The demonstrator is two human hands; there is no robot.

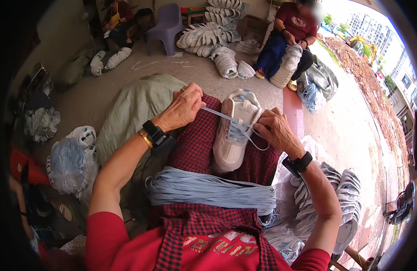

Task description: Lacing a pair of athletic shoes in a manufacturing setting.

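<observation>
A white and beige sneaker (231, 147) rests on my lap between my thighs, its toe toward me. Light blue shoelace (237, 131) is threaded through its eyelets. My left hand (188, 106), closed, pulls one length of the lace taut out to the left of the shoe. At the shoe's right edge my right hand (274, 128) pinches the lace, and a loose loop of it hangs below the fingers. Across my lap lies a thick bundle of light blue shoelaces (208, 189), over a red and black checked apron (190, 144).
A greenish woven sack (136, 113) lies left of my knees. Stacked shoes stand in a bag (73, 158) at left and in rows (348, 194) at right. Farther off are a purple chair (165, 27), shoe piles (208, 36) and a seated person (296, 27) holding shoes.
</observation>
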